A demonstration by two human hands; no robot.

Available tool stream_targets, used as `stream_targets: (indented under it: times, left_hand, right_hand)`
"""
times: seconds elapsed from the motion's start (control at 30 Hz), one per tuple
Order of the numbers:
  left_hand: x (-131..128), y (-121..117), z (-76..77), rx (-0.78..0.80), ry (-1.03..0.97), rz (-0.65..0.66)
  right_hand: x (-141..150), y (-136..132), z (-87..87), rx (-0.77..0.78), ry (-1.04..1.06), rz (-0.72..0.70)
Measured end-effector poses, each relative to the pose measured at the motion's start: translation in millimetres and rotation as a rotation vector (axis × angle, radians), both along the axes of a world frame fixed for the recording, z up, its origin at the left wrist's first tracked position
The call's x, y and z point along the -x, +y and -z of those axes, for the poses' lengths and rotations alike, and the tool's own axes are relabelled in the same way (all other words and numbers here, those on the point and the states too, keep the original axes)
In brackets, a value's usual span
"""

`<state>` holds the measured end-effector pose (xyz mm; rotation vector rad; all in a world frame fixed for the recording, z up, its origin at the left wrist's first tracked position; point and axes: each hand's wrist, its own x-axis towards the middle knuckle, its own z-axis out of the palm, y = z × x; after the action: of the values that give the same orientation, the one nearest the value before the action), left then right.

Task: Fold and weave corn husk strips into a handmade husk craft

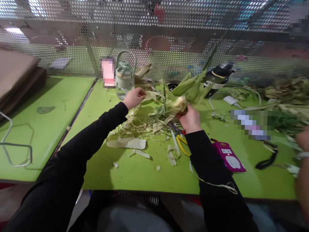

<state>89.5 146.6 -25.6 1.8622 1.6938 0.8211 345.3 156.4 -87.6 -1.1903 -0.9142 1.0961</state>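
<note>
My right hand is closed around the pale base of a bundle of green corn husks, whose leaves fan upward and back. Just left of it, my left hand has its fingers pinched together beside a pale husk strip; what lies between the fingertips is too small to make out. Below the hands spreads a heap of husk shreds and scraps. Scissors with dark blades and a yellow handle lie partly under my right wrist. A broad pale husk piece rests nearer the table's front.
A pale green bottle with a loop handle and a dark bottle stand before the perforated metal screen. A magenta device lies right of my forearm. Another person's arm is at far right. Brown cardboard sits left.
</note>
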Motion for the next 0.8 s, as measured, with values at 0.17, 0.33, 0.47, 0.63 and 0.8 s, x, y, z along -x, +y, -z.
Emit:
stream_targets:
  times: [0.17,0.33,0.47,0.63,0.8]
  left_hand:
    - [5.7,23.0,10.9,-0.036,0.341,-0.067]
    - [-10.4,25.7,27.3,0.004,0.423,-0.065]
    - [-8.6,28.2,21.0,0.003,0.406,-0.107]
    - [1.4,15.6,-3.9,-0.139,-0.135,-0.095]
    - [5.2,-22.6,-12.4,0.037,-0.761,0.250]
  right_hand:
    - [-12.5,10.0,9.1,-0.066,-0.126,-0.113]
    - [-11.2,4.6,3.4,-0.032,-0.080,-0.124]
    - [-4.4,-7.4,-4.9,0.008,-0.178,-0.052]
    - [14.7,-31.6,-23.9,-0.280,-0.613,0.152]
    - [43.3,-57.7,-39.4,-0.381,-0.538,-0.195]
